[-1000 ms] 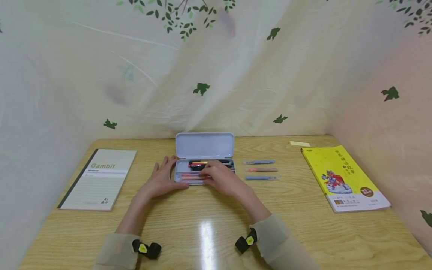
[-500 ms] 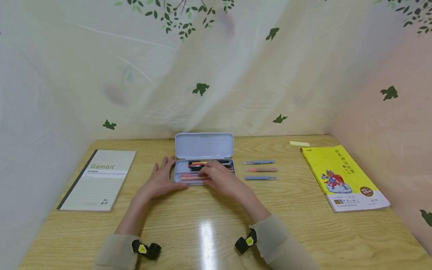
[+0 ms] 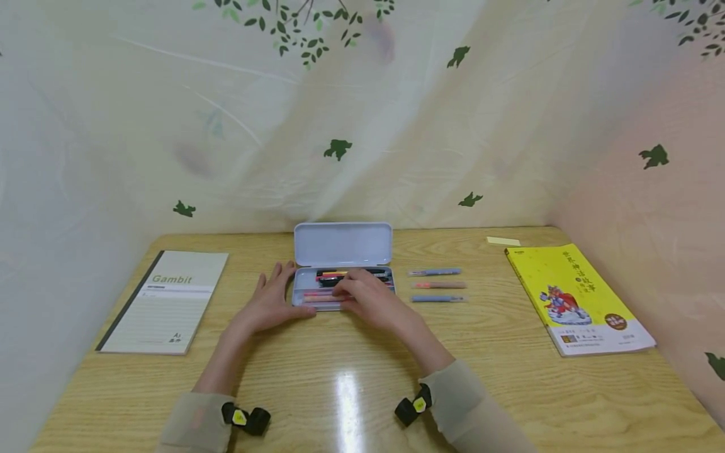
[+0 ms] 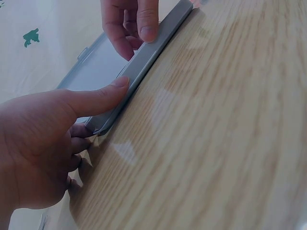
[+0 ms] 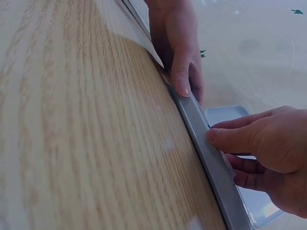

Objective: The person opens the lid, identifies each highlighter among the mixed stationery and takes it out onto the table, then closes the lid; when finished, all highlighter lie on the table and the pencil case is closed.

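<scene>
An open pale blue pencil case (image 3: 304, 277) lies on the wooden table, its lid (image 3: 342, 244) tipped back. Black, red and yellow pens (image 3: 334, 274) fill its rear part. My left hand (image 3: 267, 305) holds the case's left end, thumb along the front wall and fingers round the corner, as the left wrist view shows. My right hand (image 3: 374, 302) reaches into the front part, its curled fingers at a pink pen (image 3: 318, 299). In the right wrist view the right thumb (image 5: 223, 138) lies at the front rim; the fingertips inside are partly hidden.
Right of the case lie two blue pens (image 3: 436, 272) (image 3: 438, 299) and a pink-tipped pen (image 3: 440, 285) in a column. A notebook (image 3: 167, 302) lies at the left, a yellow book (image 3: 578, 299) at the right. A pale yellow strip (image 3: 503, 241) is near the back edge.
</scene>
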Available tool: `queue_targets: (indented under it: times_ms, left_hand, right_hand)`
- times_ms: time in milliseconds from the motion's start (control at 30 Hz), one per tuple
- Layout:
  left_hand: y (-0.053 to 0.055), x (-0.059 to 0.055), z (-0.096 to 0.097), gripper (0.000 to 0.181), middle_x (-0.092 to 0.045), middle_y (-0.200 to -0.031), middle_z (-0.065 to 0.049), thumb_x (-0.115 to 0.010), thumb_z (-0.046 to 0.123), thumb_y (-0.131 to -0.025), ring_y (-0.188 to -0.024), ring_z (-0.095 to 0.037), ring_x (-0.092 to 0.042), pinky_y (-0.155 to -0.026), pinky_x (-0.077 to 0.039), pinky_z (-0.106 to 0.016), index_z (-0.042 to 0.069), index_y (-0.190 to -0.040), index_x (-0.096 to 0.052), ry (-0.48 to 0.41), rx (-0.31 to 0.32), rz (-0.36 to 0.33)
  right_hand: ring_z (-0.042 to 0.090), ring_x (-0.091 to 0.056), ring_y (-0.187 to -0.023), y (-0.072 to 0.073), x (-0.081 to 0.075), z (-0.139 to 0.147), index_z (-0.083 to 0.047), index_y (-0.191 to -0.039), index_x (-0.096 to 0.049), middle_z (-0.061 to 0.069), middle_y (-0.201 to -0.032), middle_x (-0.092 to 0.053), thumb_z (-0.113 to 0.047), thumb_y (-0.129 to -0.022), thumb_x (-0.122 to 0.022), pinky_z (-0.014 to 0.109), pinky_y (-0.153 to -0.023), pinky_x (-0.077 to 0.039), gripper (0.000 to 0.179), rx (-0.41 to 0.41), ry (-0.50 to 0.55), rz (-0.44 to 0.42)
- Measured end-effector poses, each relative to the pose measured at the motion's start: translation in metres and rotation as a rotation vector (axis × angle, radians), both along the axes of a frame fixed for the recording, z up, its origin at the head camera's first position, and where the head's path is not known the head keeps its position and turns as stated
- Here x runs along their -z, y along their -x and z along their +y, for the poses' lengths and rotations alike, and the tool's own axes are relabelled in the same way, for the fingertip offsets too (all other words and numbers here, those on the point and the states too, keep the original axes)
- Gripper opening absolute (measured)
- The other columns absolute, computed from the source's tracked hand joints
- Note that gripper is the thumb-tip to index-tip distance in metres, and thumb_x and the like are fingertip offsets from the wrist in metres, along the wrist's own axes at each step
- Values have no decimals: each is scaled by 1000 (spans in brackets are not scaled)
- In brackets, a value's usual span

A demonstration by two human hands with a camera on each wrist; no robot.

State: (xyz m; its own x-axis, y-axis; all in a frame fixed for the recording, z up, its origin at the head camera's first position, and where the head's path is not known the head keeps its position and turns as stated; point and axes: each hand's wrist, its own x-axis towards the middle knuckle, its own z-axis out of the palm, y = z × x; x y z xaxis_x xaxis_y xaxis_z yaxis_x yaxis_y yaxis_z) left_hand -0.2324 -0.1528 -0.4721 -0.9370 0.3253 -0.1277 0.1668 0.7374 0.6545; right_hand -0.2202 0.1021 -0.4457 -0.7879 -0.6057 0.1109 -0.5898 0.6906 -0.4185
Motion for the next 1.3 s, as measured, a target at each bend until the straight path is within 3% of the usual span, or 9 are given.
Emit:
queue_targets:
  times_ms: [300,767,1300]
  left_hand:
    - [-1,0,0,109,-15,-171,-26,-81,52,-83,-160,-47,2,-128,6,-67,7,-162,-22,-10,-1,-5]
    - [-1,1,0,110,-15,-171,-25,-82,53,-82,-161,-46,2,-129,7,-65,7,-162,-23,-11,-9,-12]
    - [0,0,0,109,-15,-171,-27,-82,53,-82,-160,-47,1,-129,6,-66,5,-162,-24,-7,1,-2]
  right_hand:
    - [20,-64,-111,0,-1,2,-13,-119,-75,3,-114,-71,-16,-99,-69,39,-101,-54,21,0,15,-14]
    - [17,-65,-103,3,-4,6,-13,-117,-76,2,-110,-72,-15,-99,-69,38,-94,-56,20,6,11,-58]
    - [16,-66,-95,4,-9,13,-12,-111,-78,1,-102,-73,-12,-97,-70,35,-86,-57,15,30,24,-28]
